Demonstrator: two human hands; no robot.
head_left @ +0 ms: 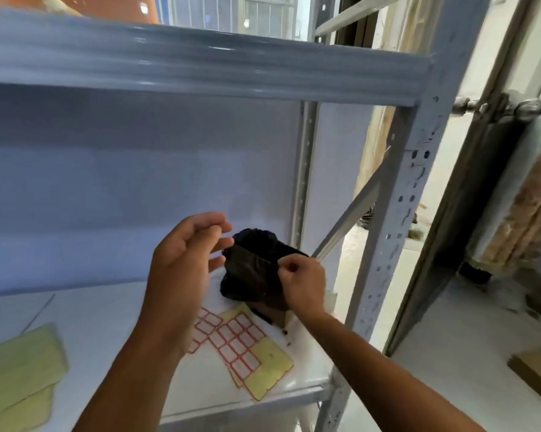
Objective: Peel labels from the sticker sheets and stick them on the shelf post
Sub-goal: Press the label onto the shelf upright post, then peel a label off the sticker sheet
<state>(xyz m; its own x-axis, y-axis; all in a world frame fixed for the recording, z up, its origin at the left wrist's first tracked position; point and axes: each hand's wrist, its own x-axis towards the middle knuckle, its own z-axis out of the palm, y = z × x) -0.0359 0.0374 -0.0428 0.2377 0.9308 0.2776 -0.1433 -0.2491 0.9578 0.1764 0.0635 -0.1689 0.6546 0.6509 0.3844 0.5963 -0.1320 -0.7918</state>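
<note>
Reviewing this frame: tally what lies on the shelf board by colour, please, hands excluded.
Red-bordered label sheets with yellow backing: 2, overlapping, as far as visible.
Plain yellow-green sheets: 2, stacked at the left.
Dark bundle: 1, with the right hand against it.
Total: 5.

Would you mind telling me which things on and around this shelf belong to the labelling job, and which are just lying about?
Belongs to the job:
sticker sheet with red-bordered labels
shelf post
left hand
right hand

Just lying about:
black bag, though both hands are at it
yellow backing sheets
radiator
</note>
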